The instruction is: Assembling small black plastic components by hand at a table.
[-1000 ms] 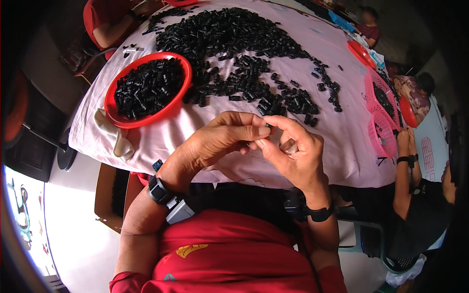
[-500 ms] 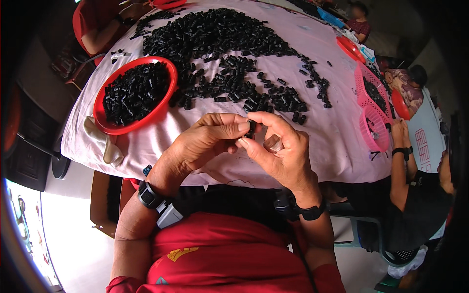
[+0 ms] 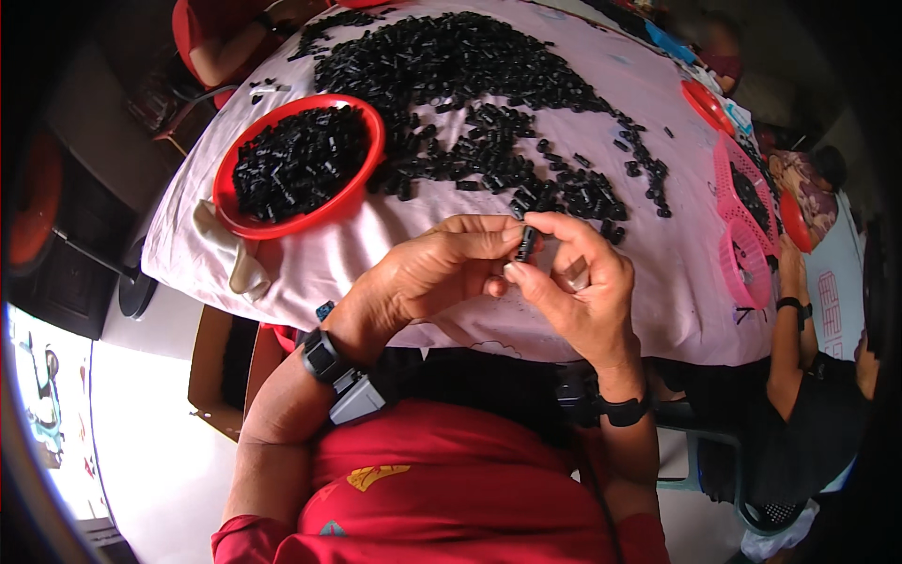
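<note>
Both hands' fingers (image 3: pixel 512 246) pinch one small black part (image 3: pixel 525 242) above the desk (image 3: pixel 648 282); a loosened pinch would likely drop it into the lap

My worktop (image 3: pixel 658 282) wears a pale pink cloth; on it lie a spread heap of small black parts (image 3: pixel 470 85), a red bowl (image 3: pixel 299 164) of them, and pink baskets (image 3: pixel 747 221).

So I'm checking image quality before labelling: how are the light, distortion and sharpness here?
Head view: even daylight on the cloth-covered table; overexposed glare on the floor at lower left; fisheye bends the table edge and darkens the rim; both hands, left hand and right hand, and the small black part are sharp.
</note>
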